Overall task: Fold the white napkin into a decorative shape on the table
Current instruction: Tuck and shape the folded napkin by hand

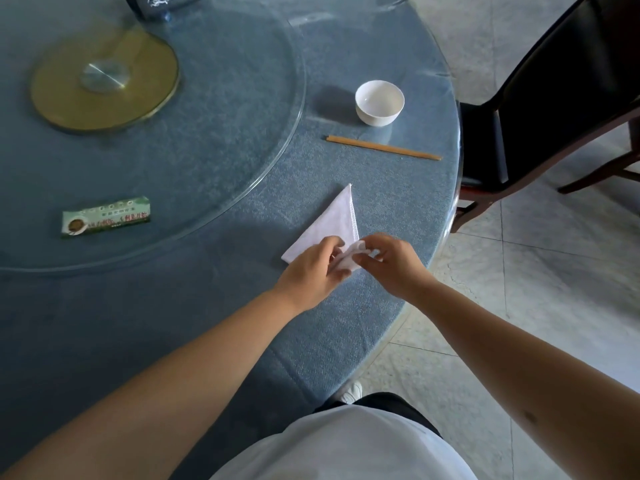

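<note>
Napkin (pixel 332 223) pointing away from both hands, near end pinched in left fingers (pixel 337 245) and right fingers (pixel 363 256).

Napkin (pixel 332 223) on table (pixel 207 306) near edge, chopsticks (pixel 382 147) behind it, bowl (pixel 379 102) behind chopsticks, packet (pixel 105 216) far left

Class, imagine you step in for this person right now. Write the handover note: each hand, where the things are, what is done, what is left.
Left hand: fingers pinching the near end of the white napkin.
Right hand: also gripping that bunched near end.
Napkin: lies on the blue table near its edge, already folded into a triangle, point aimed away from the person.
Nearby, untouched: white bowl, chopsticks, green packet.
Done: triangle fold.
Left: shaping from the near end appears just started; the decorative shape is not finished.
</note>
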